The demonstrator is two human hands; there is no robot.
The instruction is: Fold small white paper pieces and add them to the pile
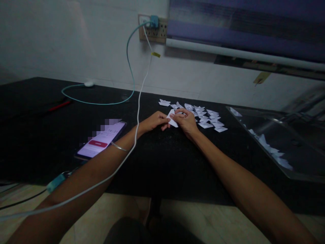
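Between my two hands is a piece of folded white paper [173, 121], tilted a little above the black countertop [152, 162]. My left hand [158, 120] pinches its left edge with thumb and fingers. From the other side, my right hand [187, 122] grips it, thumb on its face and fingers curled behind. Just beyond the hands lie several folded white paper boats [213, 117], grouped mostly to the right. One more paper boat [164, 102] sits at the far left of that group. My right hand hides part of the group.
A lit phone [101, 140] rests by my left forearm. A white cable [139, 105] runs from the wall socket [153, 32] across that arm. A teal cable [98, 103] loops at the back left. On the right is a metal sink [264, 159]; a red-handled object [59, 105] lies left.
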